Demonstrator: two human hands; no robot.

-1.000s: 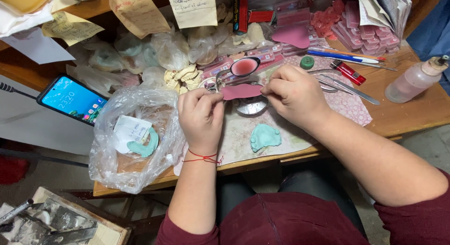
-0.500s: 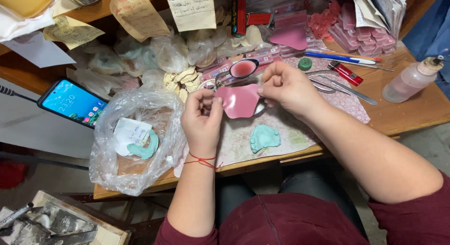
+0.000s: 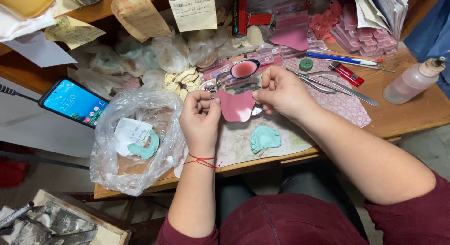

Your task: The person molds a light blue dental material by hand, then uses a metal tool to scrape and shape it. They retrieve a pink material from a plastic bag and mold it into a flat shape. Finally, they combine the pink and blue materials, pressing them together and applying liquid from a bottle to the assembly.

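A pink wax sheet point(image 3: 236, 106), roughly horseshoe-trimmed along its lower edge, is held flat above the middle of the wooden workbench point(image 3: 412, 111). The left hand point(image 3: 200, 117) pinches its left edge between thumb and fingers; the right hand point(image 3: 280, 91) pinches its upper right corner in the same way. Both grips are closed on the sheet. The sheet covers most of a small round metal dish point(image 3: 255, 110) beneath it, so the dish's contents cannot be made out. Just below lies a teal dental cast point(image 3: 265, 137) on a patterned cloth point(image 3: 337, 102). Behind the sheet, a spoon-like ladle holding red liquid point(image 3: 244, 69) rests partly hidden by the fingers. To the left, a clear plastic bag point(image 3: 136, 137) encloses a second teal piece and a paper slip, both blurred by the film. Farther left lies a lit smartphone point(image 3: 75, 102); to the right, metal tweezers point(image 3: 328, 85), a red lighter point(image 3: 348, 74) and a squeeze bottle point(image 3: 412, 81), with the top-right clutter cut off by the frame edge.
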